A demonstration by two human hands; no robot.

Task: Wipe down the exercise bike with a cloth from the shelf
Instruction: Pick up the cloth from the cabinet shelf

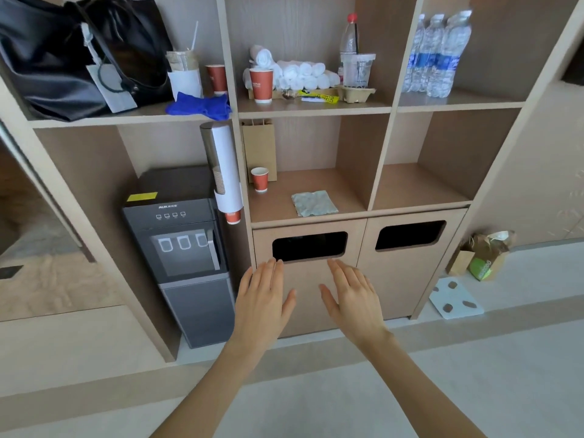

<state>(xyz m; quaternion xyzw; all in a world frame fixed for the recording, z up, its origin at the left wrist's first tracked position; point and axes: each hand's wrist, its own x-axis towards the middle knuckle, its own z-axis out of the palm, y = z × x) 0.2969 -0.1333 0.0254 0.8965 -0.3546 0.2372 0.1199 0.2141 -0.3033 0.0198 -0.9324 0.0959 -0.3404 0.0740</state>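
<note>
Entry: your left hand (264,294) and right hand (354,294) were held out side by side, palms down, fingers straight and slightly spread. Neither gripped anything. Both were in front of the left bin door (308,311) of the shelf unit (392,121), fingertips just below its dark slot (309,247). Whether they touched the door could not be told.

Cloths on view:
- A folded pale-green cloth (314,203) lay flat on the middle shelf at 12 o'clock from your hands, near the front edge. A red paper cup (260,179) stood at its 10 o'clock, apart from it.
- A crumpled blue cloth (199,105) sat one shelf up at 11 o'clock, at the front edge, at the 4 o'clock of a black bag (63,52).
- Rolled white towels (300,74) were stacked in the top centre compartment at 12 o'clock, behind a second red cup (261,85).

The water dispenser (180,248) stood at 9 o'clock from your left hand. The water bottles (436,55) stood at 1 o'clock, in the top right compartment.
</note>
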